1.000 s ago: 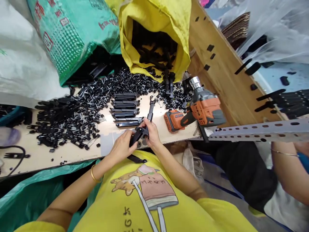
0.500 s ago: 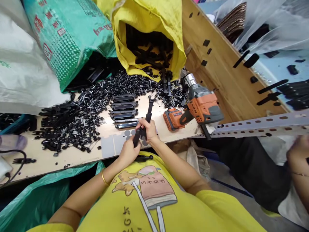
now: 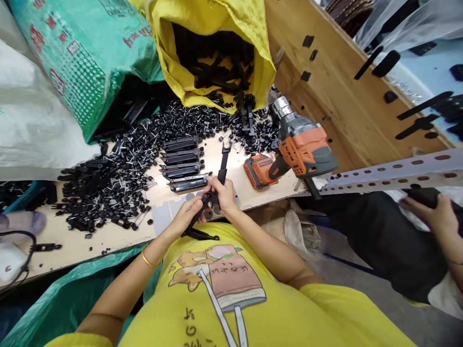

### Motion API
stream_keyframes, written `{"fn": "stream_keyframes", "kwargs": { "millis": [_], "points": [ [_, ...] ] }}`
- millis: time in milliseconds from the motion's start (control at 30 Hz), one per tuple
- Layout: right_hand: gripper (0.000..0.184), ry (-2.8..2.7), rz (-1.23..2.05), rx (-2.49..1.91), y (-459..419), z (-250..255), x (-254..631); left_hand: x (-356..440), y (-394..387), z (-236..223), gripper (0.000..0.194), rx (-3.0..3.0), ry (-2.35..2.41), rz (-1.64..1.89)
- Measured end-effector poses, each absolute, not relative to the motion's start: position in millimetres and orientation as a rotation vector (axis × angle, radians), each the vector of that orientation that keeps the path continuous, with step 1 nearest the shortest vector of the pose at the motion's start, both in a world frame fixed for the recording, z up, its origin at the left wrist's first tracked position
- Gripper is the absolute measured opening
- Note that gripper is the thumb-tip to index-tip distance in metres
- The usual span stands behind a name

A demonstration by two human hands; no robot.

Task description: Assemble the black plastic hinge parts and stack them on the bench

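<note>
Close to my shirt, both hands are on a black jointed plastic piece (image 3: 223, 166) with long slim arms. Its upper arm points away from me toward the bench, ending in a small fork. My right hand (image 3: 224, 196) is closed round it near the joint. With fingers pinched at the joint, my left hand (image 3: 189, 212) grips it from the other side. Lower arms stick out beneath my left hand, against the shirt; how they connect is partly hidden. Just beyond lies a row of several similar black folded pieces (image 3: 190, 182) on the bench (image 3: 231, 166).
An orange cordless drill (image 3: 302, 149) rests right of my hands. Small black parts with metal pins (image 3: 133, 185) are heaped behind and left. A yellow sack (image 3: 213, 19) and a green sack (image 3: 90, 53) hold black parts. Another person's hand (image 3: 443, 217) holds something dark at right.
My left hand has shifted up to the joint, and the piece's lower arms now show below it. The other person's hand has come further into view. The whole view has moved slightly.
</note>
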State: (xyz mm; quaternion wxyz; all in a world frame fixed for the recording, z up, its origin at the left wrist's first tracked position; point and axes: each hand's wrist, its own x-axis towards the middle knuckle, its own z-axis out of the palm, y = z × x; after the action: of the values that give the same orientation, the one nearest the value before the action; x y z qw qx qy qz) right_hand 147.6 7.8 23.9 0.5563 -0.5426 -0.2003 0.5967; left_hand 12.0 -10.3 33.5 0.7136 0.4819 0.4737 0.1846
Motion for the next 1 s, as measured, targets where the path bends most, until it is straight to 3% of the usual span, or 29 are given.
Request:
{"fn": "stream_keyframes", "kwargs": {
  "millis": [167,367,767,1000],
  "points": [
    [0.035,-0.745,1.279,-1.327,8,35,137,20,-22,31,0.051,0.924,1.099,0.548],
    [0.039,-0.810,1.357,-1.336,16,34,140,18,-28,36,0.088,0.860,1.007,0.551],
    [0.037,-0.600,1.342,-1.339,18,35,131,18,-13,30,0.087,0.823,1.069,0.551],
    [0.036,-0.551,1.138,-1.255,18,42,130,21,-3,27,0.083,0.943,1.046,0.677]
  ]
}}
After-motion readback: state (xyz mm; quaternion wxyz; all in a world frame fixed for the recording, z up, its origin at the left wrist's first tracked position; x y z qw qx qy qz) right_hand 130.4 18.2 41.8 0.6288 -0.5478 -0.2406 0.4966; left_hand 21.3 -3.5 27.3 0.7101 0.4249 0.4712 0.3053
